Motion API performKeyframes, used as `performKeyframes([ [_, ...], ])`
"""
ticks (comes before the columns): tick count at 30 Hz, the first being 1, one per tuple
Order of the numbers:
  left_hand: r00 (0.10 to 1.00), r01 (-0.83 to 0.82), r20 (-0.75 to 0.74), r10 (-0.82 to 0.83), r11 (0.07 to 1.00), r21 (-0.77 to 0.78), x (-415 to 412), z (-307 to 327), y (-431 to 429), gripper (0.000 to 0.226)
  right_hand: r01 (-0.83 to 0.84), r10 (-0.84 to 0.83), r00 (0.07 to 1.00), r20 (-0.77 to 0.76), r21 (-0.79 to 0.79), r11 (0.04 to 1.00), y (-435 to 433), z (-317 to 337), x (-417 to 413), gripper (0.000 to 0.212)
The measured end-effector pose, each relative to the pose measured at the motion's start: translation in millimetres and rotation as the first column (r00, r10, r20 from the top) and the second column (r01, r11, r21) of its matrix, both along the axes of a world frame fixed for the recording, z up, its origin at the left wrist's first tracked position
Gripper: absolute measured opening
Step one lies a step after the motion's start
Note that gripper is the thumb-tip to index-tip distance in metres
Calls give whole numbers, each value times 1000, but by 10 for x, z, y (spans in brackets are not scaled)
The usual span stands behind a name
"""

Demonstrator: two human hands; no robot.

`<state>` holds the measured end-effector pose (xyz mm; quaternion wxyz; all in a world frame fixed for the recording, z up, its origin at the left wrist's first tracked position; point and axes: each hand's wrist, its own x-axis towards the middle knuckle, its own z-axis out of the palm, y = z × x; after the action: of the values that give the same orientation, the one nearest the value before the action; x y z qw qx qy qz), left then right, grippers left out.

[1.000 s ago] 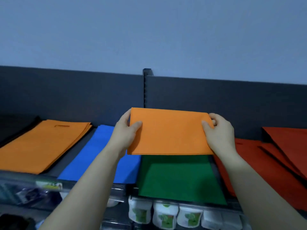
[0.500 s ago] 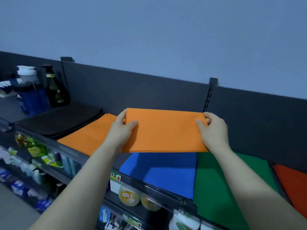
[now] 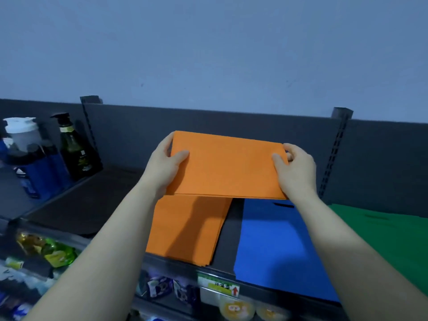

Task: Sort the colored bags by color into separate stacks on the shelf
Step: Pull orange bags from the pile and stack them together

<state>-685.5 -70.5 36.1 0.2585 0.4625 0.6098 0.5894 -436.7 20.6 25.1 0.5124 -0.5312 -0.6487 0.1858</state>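
Bottles (image 3: 74, 149) stand left while left hand (image 3: 165, 165) and right hand (image 3: 296, 172) pinch orange bag (image 3: 227, 165) over orange stack (image 3: 187, 228).

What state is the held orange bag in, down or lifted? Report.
Lifted: left hand and right hand grip the orange bag above the orange stack.

Gripping an orange bag (image 3: 228, 165) at both ends with left hand (image 3: 162, 170) and right hand (image 3: 297, 174). Held up over the orange stack (image 3: 185, 230).

Left hand (image 3: 165, 167) gripping, right hand (image 3: 295, 169) gripping
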Motion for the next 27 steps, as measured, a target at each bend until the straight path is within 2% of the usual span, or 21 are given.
performKeyframes([
  [2, 1000, 5, -23, -6, 1000, -27, -174, -137, -70, 42, -12, 13, 1000, 7, -24, 1000, -127, -145, -153, 31],
  [5, 994, -34, -106, 16, 985, -167, -415, -530, -184, 44, -38, 61, 988, 142, -157, 987, -317, -507, -366, 17],
  [9, 952, -149, -304, 15, 894, -422, -699, -1051, -261, 58, 7, 113, 938, 329, -342, 940, -471, -1000, -561, 29],
  [11, 929, -193, -371, 3, 857, -478, -781, -1186, -266, 60, 27, 138, 921, 363, -415, 909, -514, -1141, -623, 35],
  [13, 906, -226, -423, -2, 844, -487, -835, -1247, -248, 58, 44, 162, 901, 402, -456, 889, -544, -1211, -682, 35],
  [17, 836, -270, -547, -33, 844, -463, -916, -1328, -181, 51, 50, 206, 817, 538, -423, 905, -567, -1255, -790, 23],
  [19, 770, -315, -637, -44, 841, -440, -913, -1336, -166, 42, 10, 269, 769, 580, -431, 902, -588, -1260, -809, 31],
  [21, 685, -368, -727, -48, 839, -402, -853, -1307, -132, 44, -8, 272, 756, 595, -407, 913, -605, -1222, -745, 35],
  [23, 663, -339, -748, -43, 873, -350, -707, -1246, -54, 48, 23, 199, 778, 595, -344, 939, -609, -1149, -582, 38],
  [27, 668, -150, -740, -80, 959, -240, -169, -1105, 170, 47, 139, 45, 799, 600, -257, 956, -586, -1018, -30, 42],
])
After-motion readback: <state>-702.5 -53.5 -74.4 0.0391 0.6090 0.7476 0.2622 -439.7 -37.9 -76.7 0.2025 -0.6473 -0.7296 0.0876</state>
